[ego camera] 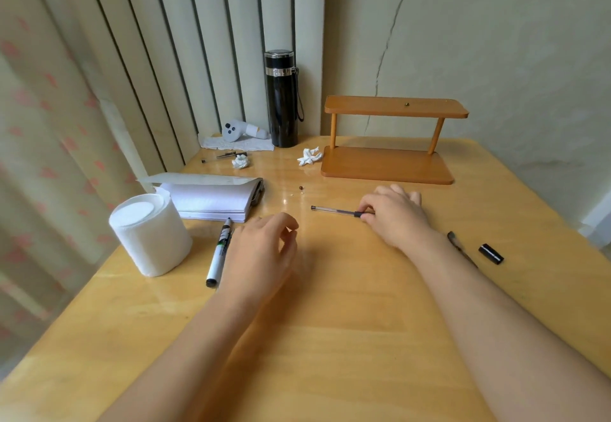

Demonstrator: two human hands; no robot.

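1. Clear pen [334, 211] first: we see it lying flat on the table [330, 339], right of centre, its capless end pointing left and its dark grip end under the right hand's fingers.
2. Over on the far left, we have a white paper roll [150, 236] standing upright near the table edge.
3. Just behind it lies a thick paper pad [211, 200], and a black-and-white marker [220, 253] lies beside the roll, touching the left hand's outer edge as far as we can tell.
4. Now the left hand [261, 249]: we find it palm down, fingers loosely curled, thumb near the fingertips, with nothing that we can make out in it.
5. At the back, a black flask [281, 101] stands upright, and a crumpled tissue [309, 156] lies just right of it.
6. On to the right hand [393, 215]: it pinches the clear pen at the grip end.
7. Behind that hand stands a wooden shelf [390, 163].
8. Far right, we spot a black cap [491, 253] lying apart from the pen, beside the right forearm.
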